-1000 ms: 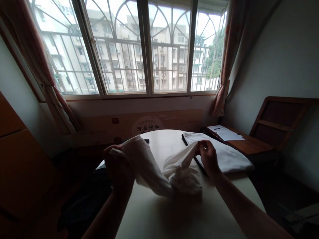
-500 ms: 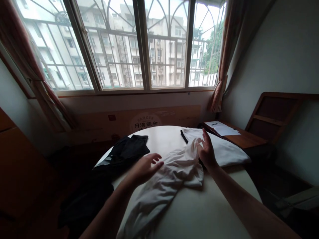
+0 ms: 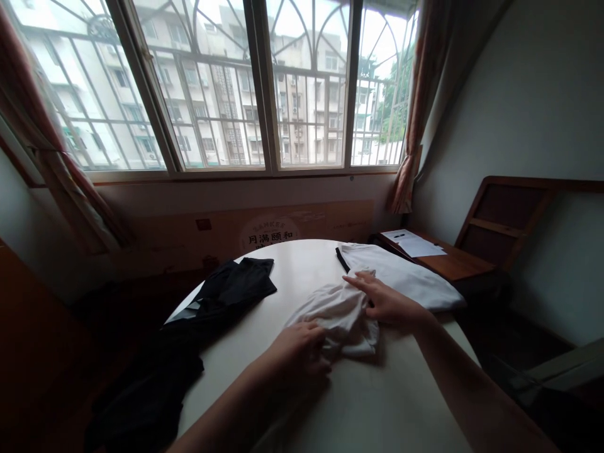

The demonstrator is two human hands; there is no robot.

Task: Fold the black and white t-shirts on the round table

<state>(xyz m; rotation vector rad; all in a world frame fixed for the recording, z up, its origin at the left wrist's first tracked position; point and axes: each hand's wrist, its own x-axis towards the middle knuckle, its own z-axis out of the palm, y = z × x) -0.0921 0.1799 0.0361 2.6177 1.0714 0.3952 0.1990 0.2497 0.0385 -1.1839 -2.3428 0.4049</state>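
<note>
A crumpled white garment (image 3: 346, 318) lies in the middle of the round white table (image 3: 292, 264). My left hand (image 3: 302, 349) is at its near left side, fingers bent down and closed on the cloth; the fingertips are partly hidden. Stretched across the garment's far right part is my right hand (image 3: 384, 299), its fingers long and apart, resting on the fabric. My left forearm covers the area where the garment's lower end would show. Just beyond my right hand a larger white garment (image 3: 401, 277) with a black edge lies spread flat.
Dark clothing (image 3: 231, 289) lies along the table's left side and hangs over the edge. Right of the table, a wooden surface (image 3: 453, 261) holds white papers (image 3: 415, 243) and a pen. A barred window (image 3: 306, 94) with tied curtains (image 3: 80, 201) is ahead.
My left hand has come down and nearer onto the cloth, its fingers closing. My right hand has lowered from upright to flat on the garment. The view has shifted slightly right.
</note>
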